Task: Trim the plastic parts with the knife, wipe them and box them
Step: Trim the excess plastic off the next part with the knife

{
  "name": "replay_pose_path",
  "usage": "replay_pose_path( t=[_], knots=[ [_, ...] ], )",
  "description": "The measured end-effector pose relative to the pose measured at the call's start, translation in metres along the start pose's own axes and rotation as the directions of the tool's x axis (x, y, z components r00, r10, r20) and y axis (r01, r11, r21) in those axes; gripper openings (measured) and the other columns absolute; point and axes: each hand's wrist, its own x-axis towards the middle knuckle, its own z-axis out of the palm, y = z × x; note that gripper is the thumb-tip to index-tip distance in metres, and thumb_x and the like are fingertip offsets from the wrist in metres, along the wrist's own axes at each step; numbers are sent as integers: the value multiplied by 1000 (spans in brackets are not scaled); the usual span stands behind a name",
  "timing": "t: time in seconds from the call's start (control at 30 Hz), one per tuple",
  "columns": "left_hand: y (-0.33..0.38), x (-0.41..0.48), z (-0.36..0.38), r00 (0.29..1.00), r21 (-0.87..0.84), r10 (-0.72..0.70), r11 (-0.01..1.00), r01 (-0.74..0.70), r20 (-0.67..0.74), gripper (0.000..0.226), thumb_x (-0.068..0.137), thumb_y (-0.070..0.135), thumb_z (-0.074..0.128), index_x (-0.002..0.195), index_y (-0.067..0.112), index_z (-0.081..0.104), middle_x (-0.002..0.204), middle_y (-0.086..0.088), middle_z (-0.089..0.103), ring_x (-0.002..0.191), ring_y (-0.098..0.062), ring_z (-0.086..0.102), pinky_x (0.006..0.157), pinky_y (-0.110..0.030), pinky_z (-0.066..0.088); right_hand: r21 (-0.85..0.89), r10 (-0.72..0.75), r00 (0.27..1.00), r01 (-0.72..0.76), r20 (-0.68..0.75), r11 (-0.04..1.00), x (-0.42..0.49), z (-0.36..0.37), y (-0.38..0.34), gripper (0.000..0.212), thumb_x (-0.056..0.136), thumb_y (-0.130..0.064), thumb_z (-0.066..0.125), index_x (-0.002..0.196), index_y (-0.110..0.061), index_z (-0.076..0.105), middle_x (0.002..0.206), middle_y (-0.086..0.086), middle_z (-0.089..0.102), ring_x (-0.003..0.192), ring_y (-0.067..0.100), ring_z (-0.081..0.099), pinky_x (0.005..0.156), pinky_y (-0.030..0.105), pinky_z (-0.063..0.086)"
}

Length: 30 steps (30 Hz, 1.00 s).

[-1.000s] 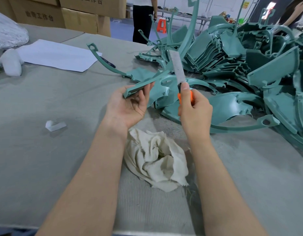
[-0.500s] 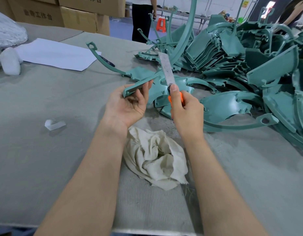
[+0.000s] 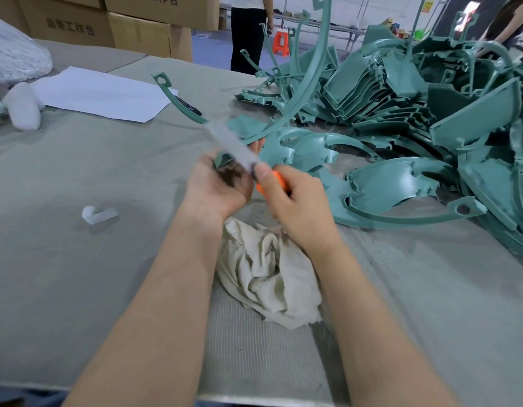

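Your right hand (image 3: 295,207) has its fingers wrapped tight round the orange handle of the knife (image 3: 272,183), with the thumb pushed up at the root of the blade. The blade crosses directly over the open palm of your left hand (image 3: 222,186). That is the main danger: the blade is blurred, which reads as a fast stroke, and if the edge jumps off the plastic it meets your palm or fingertips.

Your left hand cups the end of the plastic part (image 3: 221,161) above the middle of the bench (image 3: 78,259). The fingers seem curled onto it, though the blur hides exactly how firmly. The part's long curved arm rises toward the far edge, so a hard cut could lever it round in a loose hold and pull the blade off line. It could also snag the pile of parts (image 3: 416,113) heaped along the right edge.

Watch the thumb too, because so close to the blade it has little room if the handle slips.

Too deep a bite would gouge the part rather than clean its edge.

The cloth (image 3: 269,277) lies below your wrists by the near edge. Trimmings falling on it would later be rubbed back onto wiped parts.
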Motion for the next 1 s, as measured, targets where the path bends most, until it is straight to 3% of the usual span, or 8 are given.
replay_pose_path(
  t=[0.07, 0.13, 0.27, 0.37, 0.53, 0.67, 0.77, 1.0],
  knots=[
    [0, 1, 2, 1000, 40, -4, 999, 4, -7, 36, 70, 5, 46, 98, -12, 63, 82, -19, 69, 51, -24, 67, 41, -19, 51, 182, 71, 992, -51, -101, 982, 3, -9, -3, 67, 84, -64, 46, 77, 2, 52, 59, 14, 48, 53, 26, 43, 53, 38, 40],
    [-1, -2, 3, 1000, 71, -17, 997, 17, 2, 31, 73, 4, 48, 95, -13, 61, 80, -21, 70, 55, -23, 69, 41, -18, 51, 325, 154, 972, -90, -177, 941, 6, -20, -3, 66, 82, -62, 54, 83, 4, 50, 67, 19, 49, 56, 24, 45, 56, 38, 43],
    [-7, -3, 7, 998, 265, 43, 964, -28, -51, 25, 89, 9, 45, 95, -9, 60, 81, -22, 70, 57, -22, 70, 40, -16, 49, 523, 370, 902, -210, -223, 826, 11, -35, 3, 25, 89, -34, 68, 75, -15, 58, 77, 15, 58, 47, 13, 44, 47, 21, 39],
    [-12, -1, 11, 988, 429, 134, 899, -89, -74, 21, 91, 11, 45, 99, -3, 58, 75, -17, 71, 57, -22, 70, 38, -15, 47, 597, 443, 881, -270, -163, 756, 13, -38, 5, 17, 91, -23, 67, 75, -16, 66, 81, 9, 71, 42, 10, 41, 45, 20, 35],
    [-18, 0, 13, 979, 535, 199, 833, -140, -54, 15, 90, 12, 46, 97, 5, 57, 72, -8, 69, 61, -22, 68, 39, -16, 46, 543, 466, 872, -320, -152, 776, 13, -38, 6, 18, 91, -16, 64, 73, -17, 64, 78, -1, 76, 41, 8, 42, 43, 17, 36],
    [-19, 2, 13, 970, 593, 229, 793, -141, -76, 15, 90, 13, 47, 101, 8, 56, 87, -9, 64, 87, -27, 60, 40, -16, 46, 544, 479, 866, -335, -145, 769, 13, -40, 7, 19, 90, -13, 64, 72, -10, 60, 65, -2, 72, 41, 8, 41, 43, 17, 36],
    [-18, 3, 13, 967, 615, 243, 775, -143, -82, 14, 90, 13, 47, 99, 8, 56, 89, -9, 62, 94, -29, 57, 40, -16, 46, 543, 493, 863, -362, -112, 758, 13, -40, 7, 13, 90, -13, 64, 83, -4, 60, 57, -3, 67, 42, 8, 43, 43, 16, 37],
    [-15, 1, 11, 964, 590, 257, 789, -172, -64, 11, 90, 12, 48, 93, 7, 57, 66, -5, 68, 62, -20, 65, 40, -17, 46, 523, 461, 879, -338, -122, 783, 13, -41, 8, 14, 86, -7, 60, 72, -5, 56, 56, -3, 65, 42, 9, 43, 43, 17, 36]
  ],
)
